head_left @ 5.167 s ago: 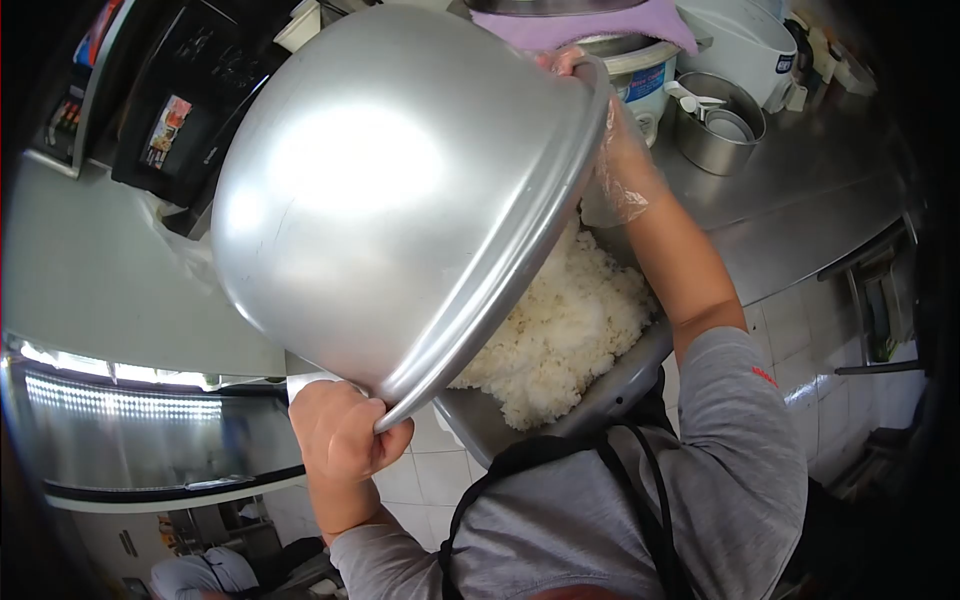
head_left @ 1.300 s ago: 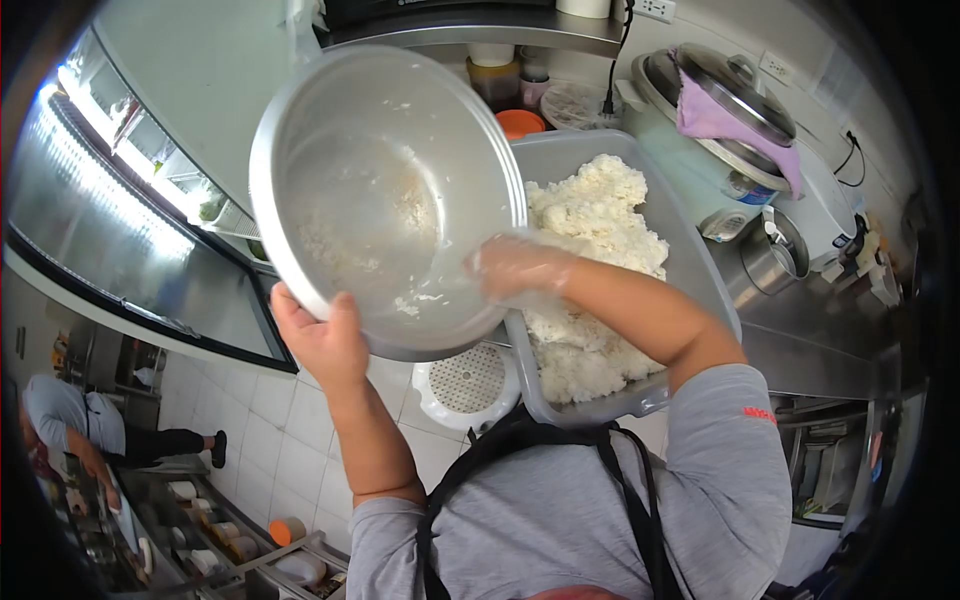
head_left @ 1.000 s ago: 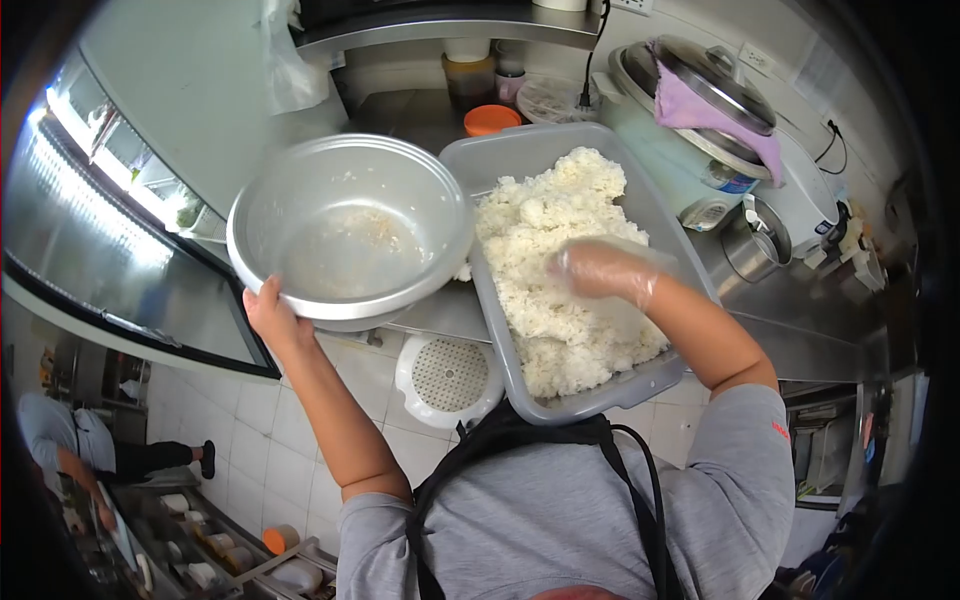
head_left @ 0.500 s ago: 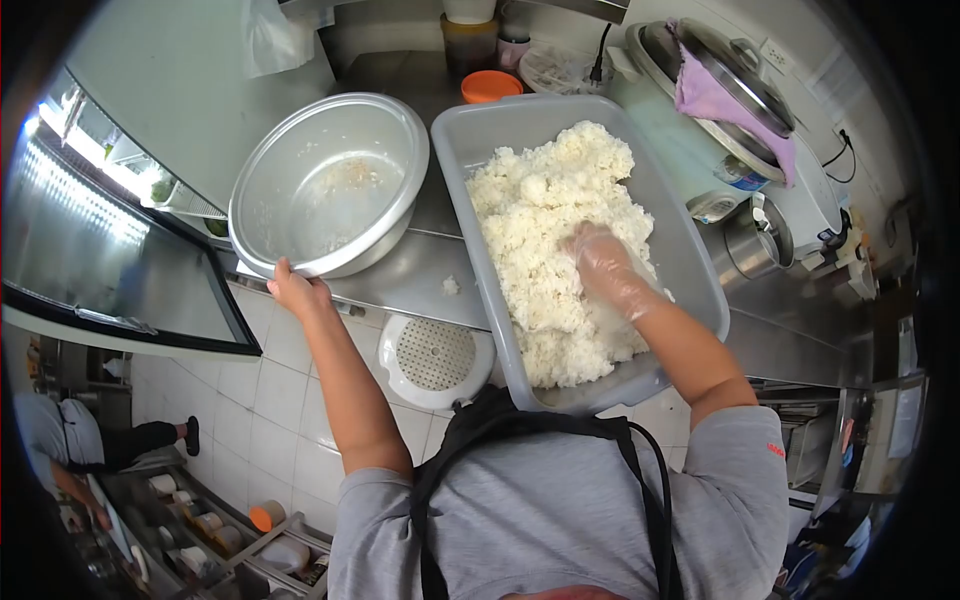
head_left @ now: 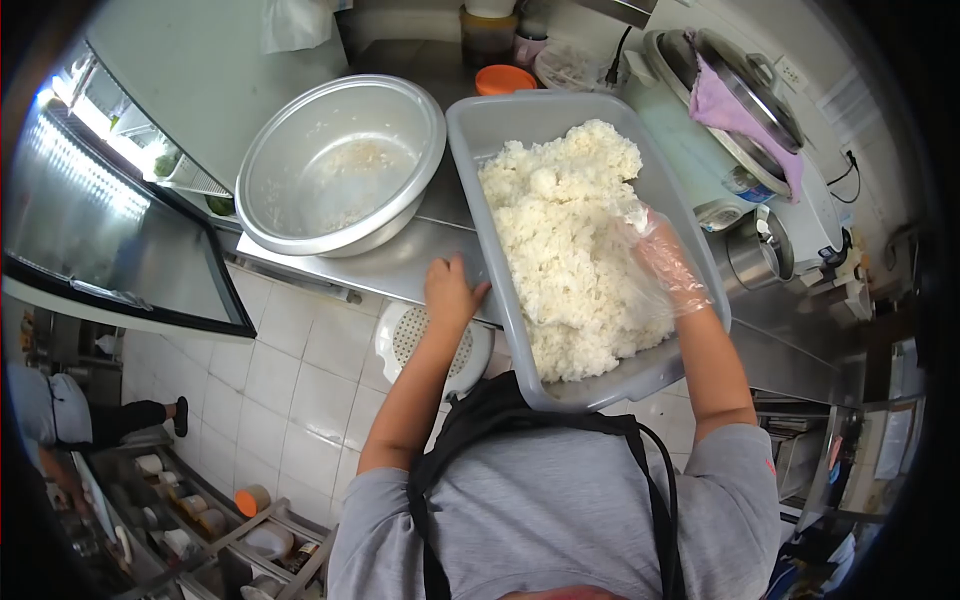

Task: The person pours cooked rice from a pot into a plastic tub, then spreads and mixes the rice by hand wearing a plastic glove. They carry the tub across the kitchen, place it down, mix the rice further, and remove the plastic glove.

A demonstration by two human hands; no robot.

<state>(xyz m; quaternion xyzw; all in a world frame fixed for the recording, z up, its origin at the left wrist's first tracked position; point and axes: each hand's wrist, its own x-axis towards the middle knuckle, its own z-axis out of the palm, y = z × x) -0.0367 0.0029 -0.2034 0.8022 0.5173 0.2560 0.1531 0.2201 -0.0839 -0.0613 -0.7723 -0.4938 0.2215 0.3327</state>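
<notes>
A grey plastic tub (head_left: 466, 150) holds a large mound of white cooked rice (head_left: 560, 250). My right hand (head_left: 665, 255), in a clear plastic glove, is at the right side of the mound with its fingers curled around some rice. My bare left hand (head_left: 453, 290) is over the counter edge just left of the tub. Its thumb stands apart from the bent fingers, and what lies beneath them is hidden. Behind that hand sits a wide metal bowl (head_left: 340, 245), with a few grains stuck inside.
A steel counter (head_left: 440, 245) carries the tub and bowl. An orange lid (head_left: 505, 80) lies behind them; a large lidded container with a purple cloth (head_left: 735, 105) is at right. A glass door (head_left: 120, 230) hangs open at left. Another person (head_left: 75, 410) stands at lower left.
My left hand has let go of the bowl's rim and moved right, covering where a small rice clump lay on the counter. My right hand has shifted to the mound's right side.
</notes>
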